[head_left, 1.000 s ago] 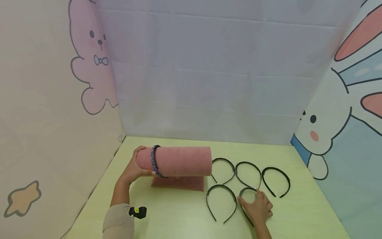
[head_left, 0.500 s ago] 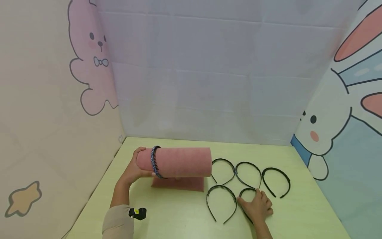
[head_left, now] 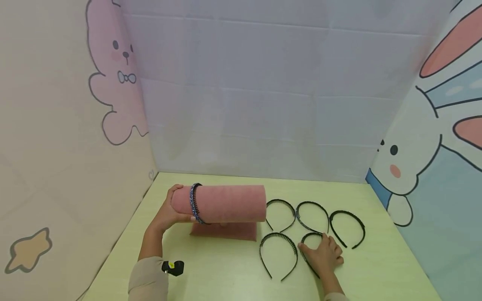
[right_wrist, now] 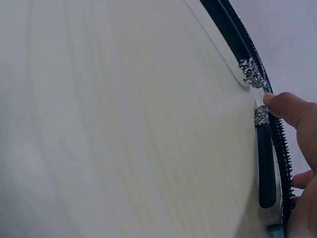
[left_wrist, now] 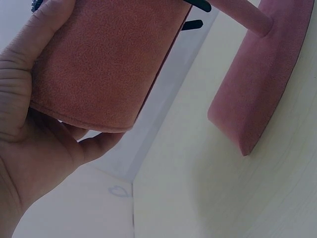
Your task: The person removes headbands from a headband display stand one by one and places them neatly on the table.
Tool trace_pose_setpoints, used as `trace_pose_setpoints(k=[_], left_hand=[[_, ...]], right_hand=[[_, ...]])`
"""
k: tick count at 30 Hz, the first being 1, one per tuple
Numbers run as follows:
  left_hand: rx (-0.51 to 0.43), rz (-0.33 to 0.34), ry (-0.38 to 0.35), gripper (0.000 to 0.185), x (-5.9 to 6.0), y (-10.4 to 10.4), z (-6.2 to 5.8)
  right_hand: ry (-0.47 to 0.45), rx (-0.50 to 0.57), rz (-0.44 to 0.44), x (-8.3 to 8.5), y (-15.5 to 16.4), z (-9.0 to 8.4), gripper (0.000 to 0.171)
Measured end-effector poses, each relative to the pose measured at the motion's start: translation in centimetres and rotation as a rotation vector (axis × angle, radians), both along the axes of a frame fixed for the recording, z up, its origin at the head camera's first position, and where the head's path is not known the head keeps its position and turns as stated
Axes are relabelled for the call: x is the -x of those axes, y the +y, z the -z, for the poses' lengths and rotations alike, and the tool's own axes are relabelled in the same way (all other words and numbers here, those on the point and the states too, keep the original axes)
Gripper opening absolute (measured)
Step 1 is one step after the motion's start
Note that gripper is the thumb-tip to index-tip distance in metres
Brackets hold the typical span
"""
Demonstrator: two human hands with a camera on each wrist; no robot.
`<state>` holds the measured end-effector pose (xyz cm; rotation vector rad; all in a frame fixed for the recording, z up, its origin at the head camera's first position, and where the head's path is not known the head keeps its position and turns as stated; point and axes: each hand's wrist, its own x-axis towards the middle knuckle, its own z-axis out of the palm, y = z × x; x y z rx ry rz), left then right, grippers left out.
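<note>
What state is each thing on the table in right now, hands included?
Pink stand: upright, roll held at its end by the left hand.
Blue headband: hung over the roll.
Right hand: fingers on the front-right headband, flat on the table.
Four other black headbands: lying flat, untouched.

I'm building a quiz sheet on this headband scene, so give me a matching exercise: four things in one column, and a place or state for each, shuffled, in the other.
Things:
1. left hand
2. right hand
3. sparkly headband
4. pink base

Places or states:
A. rests on the green table under the pink roll
B. hangs around the roll near its left end
C. cups the roll's left end
D. rests on a black headband lying on the table

Pairs: 1-C, 2-D, 3-B, 4-A
</note>
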<state>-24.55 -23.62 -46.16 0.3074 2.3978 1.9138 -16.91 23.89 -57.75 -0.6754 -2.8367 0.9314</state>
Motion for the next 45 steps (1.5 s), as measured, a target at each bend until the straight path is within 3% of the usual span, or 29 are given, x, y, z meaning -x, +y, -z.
trace_pose_setpoints(k=[5,13,24,27,35,45], left_hand=[[0.011,0.001,-0.017,0.111,-0.8,0.5,-1.4],[0.018,-0.016,-0.005,0.115,0.3,-0.2,0.6],[-0.003,-0.024,-0.023,0.113,0.3,-0.3,0.8],[-0.007,-0.028,-0.029,0.114,0.3,-0.2,0.9],[-0.015,-0.008,-0.004,0.113,0.4,-0.2,0.8],[-0.016,0.032,-0.02,0.113,0.4,-0.4,0.8]], right_hand=[[-0.001,-0.003,0.0,0.1,0.0,0.2,0.106],[-0.018,0.001,-0.006,-0.2,0.1,-0.1,0.106],[-0.026,0.037,-0.033,-0.2,-0.1,-1.2,0.104],[0.023,0.084,-0.075,-0.2,-0.4,-1.9,0.093],[0.289,0.269,-0.204,0.4,-1.9,-4.5,0.068],[0.369,0.322,-0.307,1.2,-3.5,-6.3,0.066]])
